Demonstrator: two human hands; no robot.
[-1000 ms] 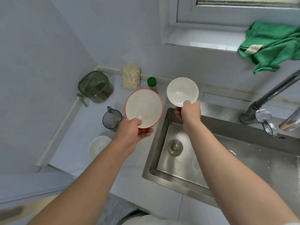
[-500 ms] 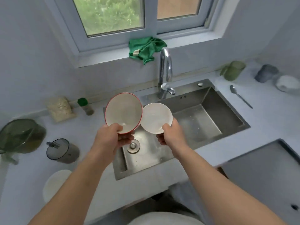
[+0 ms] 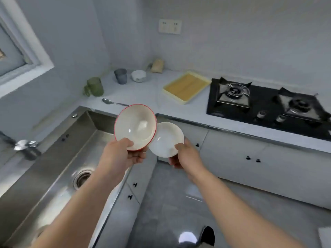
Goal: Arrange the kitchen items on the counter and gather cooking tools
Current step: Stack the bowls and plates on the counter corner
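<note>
left grip [image 3: 121,156] holds glossy red-rimmed bowl [image 3: 134,126], right grip [image 3: 186,156] round white bowl [image 3: 164,140].

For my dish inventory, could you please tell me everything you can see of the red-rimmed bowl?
The red-rimmed bowl is round, glossy white inside, like glazed ceramic, with a thin red rim and red showing outside at its lower edge. It looks empty. The left hand holds it in the air, tilted with its opening toward the camera: thumb inside the near rim, fingers underneath. Its right edge overlaps the white bowl in view; contact cannot be told.
</note>
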